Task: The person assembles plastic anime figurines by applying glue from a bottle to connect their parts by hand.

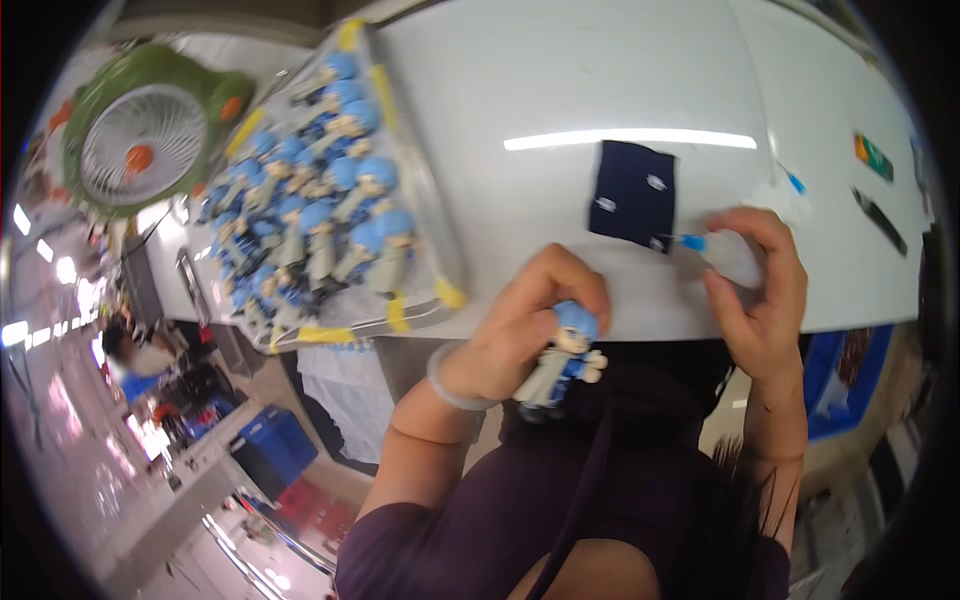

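My left hand is closed around a small figurine with blue hair, a pale cape and blue clothes, held over the table's front edge. In my right hand is a white squeeze bottle with a blue tip and a thin needle. The needle points left and reaches the lower right corner of a dark navy cloth square. Several small white pieces lie on that cloth. Whether the needle touches the cloth or a white piece, I cannot tell.
At the left, a clear tray edged with yellow tape holds several similar figurines. A green fan stands beyond it. Far right on the white table lie a black cutter knife, a green-orange box and a blue needle tip.
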Tool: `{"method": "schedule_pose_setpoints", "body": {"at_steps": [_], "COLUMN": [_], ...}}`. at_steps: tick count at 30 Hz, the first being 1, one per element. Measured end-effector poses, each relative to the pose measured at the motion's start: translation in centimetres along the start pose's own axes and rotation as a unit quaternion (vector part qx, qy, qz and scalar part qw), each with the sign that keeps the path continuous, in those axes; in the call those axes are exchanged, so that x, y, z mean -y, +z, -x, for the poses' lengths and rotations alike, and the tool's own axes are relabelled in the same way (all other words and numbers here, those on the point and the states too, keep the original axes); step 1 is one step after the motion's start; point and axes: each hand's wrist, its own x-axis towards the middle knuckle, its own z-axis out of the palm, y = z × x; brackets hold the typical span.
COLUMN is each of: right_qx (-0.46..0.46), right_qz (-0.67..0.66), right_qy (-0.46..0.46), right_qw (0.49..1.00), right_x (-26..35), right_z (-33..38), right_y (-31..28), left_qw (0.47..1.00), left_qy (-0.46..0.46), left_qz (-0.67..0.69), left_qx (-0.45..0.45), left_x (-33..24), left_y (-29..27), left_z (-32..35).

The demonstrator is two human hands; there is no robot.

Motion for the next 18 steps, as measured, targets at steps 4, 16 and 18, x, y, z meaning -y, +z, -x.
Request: {"method": "schedule_pose_setpoints", "body": {"at_steps": [4, 16, 18], "right_qx": [-0.029, -0.035, -0.032], "right_qz": [-0.084, -0.152, -0.148], "right_qy": [0.155, 0.16, 0.16], "right_qw": [0.984, 0.975, 0.976], "right_x": [0.1, 0.0, 0.0], "right_z": [1.1, 2.0, 1.7], "right_y": [-0.9, -0.8, -0.6], "left_qw": [0.998, 0.606, 0.59], "left_qy": [0.004, 0.192, 0.141], "left_qz": [-0.062, -0.507, -0.527], "left_qx": [0.003, -0.582, -0.595], "left_x": [-0.1, -16.9, -14.9], "left_y": [0.1, -9.8, -10.7], "left_z": [0.1, 11.9, 13.1]}}
